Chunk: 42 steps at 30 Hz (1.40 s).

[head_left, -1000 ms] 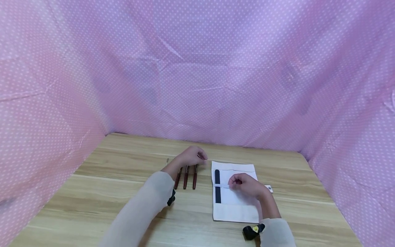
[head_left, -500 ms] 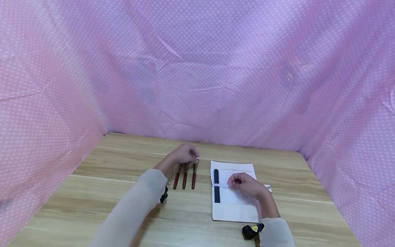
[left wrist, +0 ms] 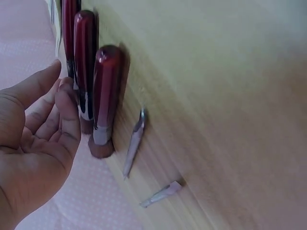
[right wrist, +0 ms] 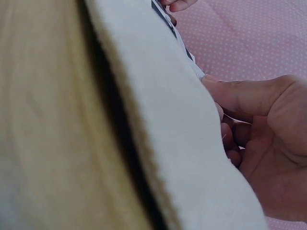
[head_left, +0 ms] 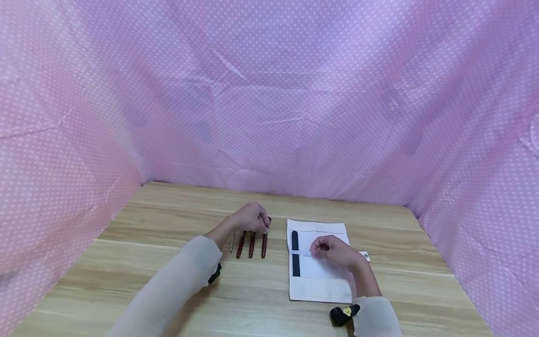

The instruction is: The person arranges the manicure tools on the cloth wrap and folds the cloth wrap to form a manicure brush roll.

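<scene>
Head view: a person's left hand (head_left: 250, 217) reaches down over the outermost slim dark red-handled brush (head_left: 264, 246), which lies on the pale wood-grain table (head_left: 189, 196) beside two matching dark red brushes (head_left: 251, 246). The right hand (head_left: 337, 252) pinches a narrow white elastic band (head_left: 301, 253) across the open white fabric pouch (head_left: 322, 290), where a long black flat strip (head_left: 296, 267) sits under the band.

Left wrist view: thumb and fingertips stand narrowly spaced around the farthest brush; whether they touch it cannot be told. A silver metal tool (left wrist: 134, 148) and a smaller silver piece (left wrist: 163, 193) lie near the closest brush. A light pinch, kept clear of the neighboring handles, looks the safest approach.

Right wrist view: thumb and fingers grip the band's edge above the pouch. Holding it raised and steady, without dragging the fabric, would probably serve best; a slack hold could close the gap.
</scene>
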Tool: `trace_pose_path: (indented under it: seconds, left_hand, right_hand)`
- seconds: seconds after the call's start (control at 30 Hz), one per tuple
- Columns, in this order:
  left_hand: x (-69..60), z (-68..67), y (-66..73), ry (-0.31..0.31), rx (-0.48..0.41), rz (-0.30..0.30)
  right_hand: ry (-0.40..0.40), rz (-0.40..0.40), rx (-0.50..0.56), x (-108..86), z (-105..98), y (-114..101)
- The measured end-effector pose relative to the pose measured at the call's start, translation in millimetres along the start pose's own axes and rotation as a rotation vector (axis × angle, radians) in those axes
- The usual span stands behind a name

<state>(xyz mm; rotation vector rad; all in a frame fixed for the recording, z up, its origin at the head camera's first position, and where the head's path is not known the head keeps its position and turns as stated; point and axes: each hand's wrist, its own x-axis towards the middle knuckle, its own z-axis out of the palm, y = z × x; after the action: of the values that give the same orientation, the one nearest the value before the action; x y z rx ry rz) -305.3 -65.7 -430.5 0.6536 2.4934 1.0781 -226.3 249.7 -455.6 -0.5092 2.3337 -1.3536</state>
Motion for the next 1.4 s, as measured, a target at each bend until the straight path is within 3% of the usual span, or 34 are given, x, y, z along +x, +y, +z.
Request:
trace_pose_path:
  seconds: [0.2, 0.43, 0.7, 0.93, 1.07, 1.27, 1.4]
  left_hand:
    - [2.2, 12.8, 3.8, -0.023, 0.078, 0.06]
    - [4.9, 23.3, 12.6, 0.004, 0.111, 0.077]
    - [8.6, 35.4, 15.8, 0.038, 0.062, 0.01]
    - [13.8, 44.6, 17.0, 0.121, 0.127, -0.018]
    - [12.6, 46.4, 20.9, 0.127, 0.133, -0.041]
    - [10.6, 43.0, 21.1, 0.108, 0.161, -0.028]
    - [9.6, 35.9, 20.1, 0.117, 0.078, -0.033]
  right_hand:
    - [0.0, 0.001, -0.029, 0.2, 0, 2]
    - [0.002, -0.014, -0.053, 1.2, 0, 5]
    - [0.002, -0.027, -0.067, 2.1, -1, 5]
    - [0.004, -0.025, -0.058, 2.4, -1, 5]
    - [0.003, -0.029, -0.051, 2.7, -1, 6]
    - [0.009, -0.02, -0.051, 2.5, -2, 6]
    - [0.006, -0.023, -0.04, 1.8, -1, 4]
